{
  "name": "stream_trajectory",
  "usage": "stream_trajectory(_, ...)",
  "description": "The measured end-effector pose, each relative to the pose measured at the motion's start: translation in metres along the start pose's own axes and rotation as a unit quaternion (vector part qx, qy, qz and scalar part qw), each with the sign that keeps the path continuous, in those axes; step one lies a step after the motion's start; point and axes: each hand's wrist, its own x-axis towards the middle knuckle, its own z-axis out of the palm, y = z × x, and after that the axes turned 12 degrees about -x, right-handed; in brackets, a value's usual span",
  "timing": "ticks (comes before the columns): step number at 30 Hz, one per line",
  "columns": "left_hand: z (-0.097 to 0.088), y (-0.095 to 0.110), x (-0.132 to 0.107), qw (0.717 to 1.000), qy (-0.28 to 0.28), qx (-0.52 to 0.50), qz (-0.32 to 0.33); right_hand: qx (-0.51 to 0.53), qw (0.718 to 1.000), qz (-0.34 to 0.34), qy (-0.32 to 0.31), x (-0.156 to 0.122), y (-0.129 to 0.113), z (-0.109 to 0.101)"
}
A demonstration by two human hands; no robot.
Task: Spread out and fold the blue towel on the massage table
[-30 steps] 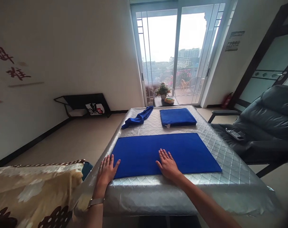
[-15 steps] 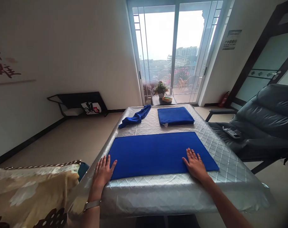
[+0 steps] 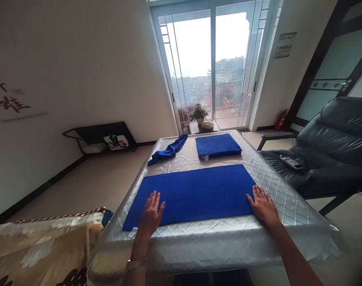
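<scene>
A large blue towel (image 3: 195, 192) lies spread flat on the near part of a table under a silver quilted cover (image 3: 276, 186). My left hand (image 3: 151, 212) rests flat on the towel's near left part, fingers stretched out. At the towel's near right corner my right hand (image 3: 262, 204) lies flat with fingers apart, half on the cloth and half on the cover. Farther back sit a folded blue towel (image 3: 218, 145) and a crumpled blue towel (image 3: 169, 150).
A black reclining chair (image 3: 326, 151) with a remote on its seat stands close to the table's right side. A patterned cushion (image 3: 40, 246) is at the near left. Beyond the table are a small stand with a potted plant (image 3: 198, 113) and glass balcony doors.
My right hand has slid from the towel's middle to its right corner. My left hand has moved from the left edge onto the towel. The view has shifted a little.
</scene>
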Motion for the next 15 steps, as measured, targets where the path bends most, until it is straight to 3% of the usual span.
stream_trajectory(4,0.036,0.084,0.010,0.984,-0.161,-0.013,0.073,-0.001,1.000,0.002,0.001,0.000,0.001,0.000)
stream_trajectory(7,0.051,0.124,0.013,0.968,-0.235,-0.021,0.088,0.006,1.000,0.006,0.001,0.000,0.001,0.000)
stream_trajectory(9,0.055,0.132,0.012,0.964,-0.257,-0.019,0.072,0.013,1.000,0.004,0.001,0.000,0.001,0.001)
stream_trajectory(11,0.054,0.127,0.011,0.964,-0.261,-0.010,0.048,0.017,1.000,0.002,0.000,0.001,0.001,0.002)
stream_trajectory(15,0.040,0.089,0.002,0.969,-0.246,0.022,-0.018,0.013,1.000,0.005,0.000,0.001,0.001,0.004)
